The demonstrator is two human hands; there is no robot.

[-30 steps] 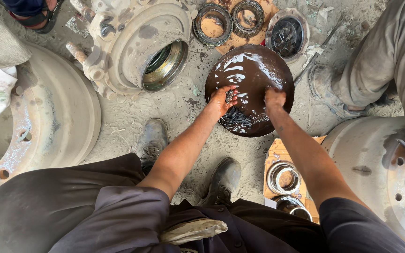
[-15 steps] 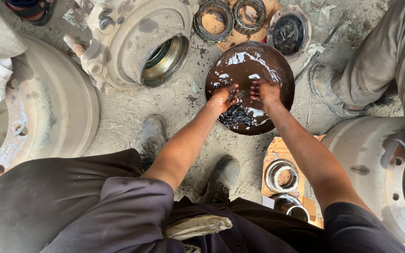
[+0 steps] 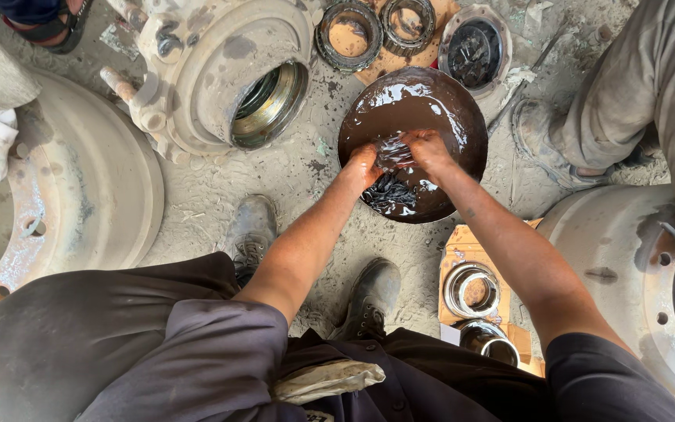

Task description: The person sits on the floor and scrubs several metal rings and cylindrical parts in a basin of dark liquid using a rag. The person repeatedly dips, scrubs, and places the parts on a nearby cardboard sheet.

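A round metal basin of dark brown oily liquid sits on the sandy ground in front of me. Both my hands are in it, close together near its near side. My left hand and my right hand are wet and press together around something small and shiny; the thing between them is hidden by liquid and fingers. Dark small parts lie in the basin just below my hands.
A large wheel hub lies to the left of the basin, brake drums at far left and right. Bearing rings and a cap lie beyond the basin, two bearing races on cardboard nearby. Another person's leg and shoe at right.
My hands have come together in the basin, moving from apart at its near rim to pressing against each other. The camera has shifted slightly.
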